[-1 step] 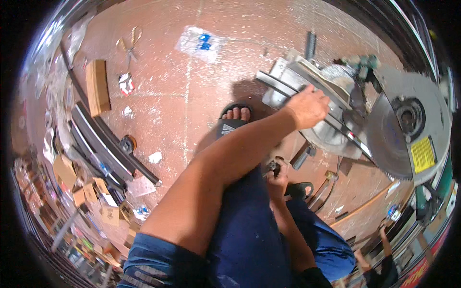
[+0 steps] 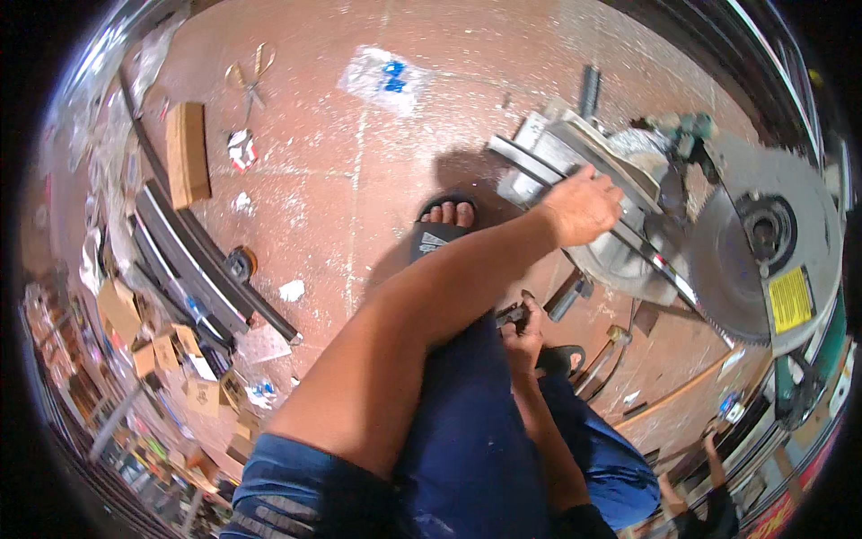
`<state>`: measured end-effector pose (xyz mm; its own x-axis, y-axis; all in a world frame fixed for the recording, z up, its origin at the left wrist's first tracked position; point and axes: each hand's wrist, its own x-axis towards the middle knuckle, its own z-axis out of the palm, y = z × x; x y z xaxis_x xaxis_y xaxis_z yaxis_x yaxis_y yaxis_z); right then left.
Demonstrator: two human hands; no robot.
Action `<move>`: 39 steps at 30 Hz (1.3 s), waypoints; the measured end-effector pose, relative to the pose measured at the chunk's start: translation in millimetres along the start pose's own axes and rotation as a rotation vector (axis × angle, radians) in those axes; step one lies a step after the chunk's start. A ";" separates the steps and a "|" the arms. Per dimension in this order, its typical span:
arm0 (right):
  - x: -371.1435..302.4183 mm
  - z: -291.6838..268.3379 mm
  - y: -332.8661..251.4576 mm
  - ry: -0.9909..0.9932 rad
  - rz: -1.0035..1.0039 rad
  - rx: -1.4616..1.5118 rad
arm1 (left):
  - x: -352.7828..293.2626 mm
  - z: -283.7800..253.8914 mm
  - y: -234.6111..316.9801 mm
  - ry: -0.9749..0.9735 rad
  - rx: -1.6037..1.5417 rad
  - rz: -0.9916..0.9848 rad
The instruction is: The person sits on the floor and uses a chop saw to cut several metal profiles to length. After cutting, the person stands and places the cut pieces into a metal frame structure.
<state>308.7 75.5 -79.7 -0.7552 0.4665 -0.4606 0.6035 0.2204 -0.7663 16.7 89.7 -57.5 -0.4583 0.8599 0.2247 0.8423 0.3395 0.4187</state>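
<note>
Prob. steadying step: L hand [image 2: 584,207] curled over dark strip [image 2: 521,158], holding it on saw base [image 2: 615,269] beneath; R hand [image 2: 524,340], nearer body, closed round dark item [image 2: 512,314], ID unclear. Next move needs firm pressure, fingers clear of blade [image 2: 716,265] beyond L hand.

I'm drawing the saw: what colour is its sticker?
The sticker is yellow with dark print, seen best in the head view.

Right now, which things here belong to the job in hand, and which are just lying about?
Seemingly in use:
Strip, under the left hand
Saw, beneath the strip
Dark object in the right hand, kind unclear

Apparently just lying about:
Scissors
Plastic bag
Hammer
</note>
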 end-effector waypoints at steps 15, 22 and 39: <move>-6.8 -114.3 -46.3 -0.149 0.730 0.632 | 6.4 1.5 0.9 0.002 -0.006 -0.006; -15.7 -145.5 -76.3 -0.020 0.680 1.512 | -0.2 -2.3 -9.8 0.044 0.026 0.020; 98.8 -205.2 -54.2 0.492 -0.030 -0.459 | 12.0 -10.5 -1.0 -0.034 0.047 0.029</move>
<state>253.9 285.5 8.2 -0.6343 0.7666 -0.1006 0.7136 0.5304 -0.4578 7.4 95.7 -46.0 -0.4244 0.8819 0.2054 0.8678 0.3313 0.3705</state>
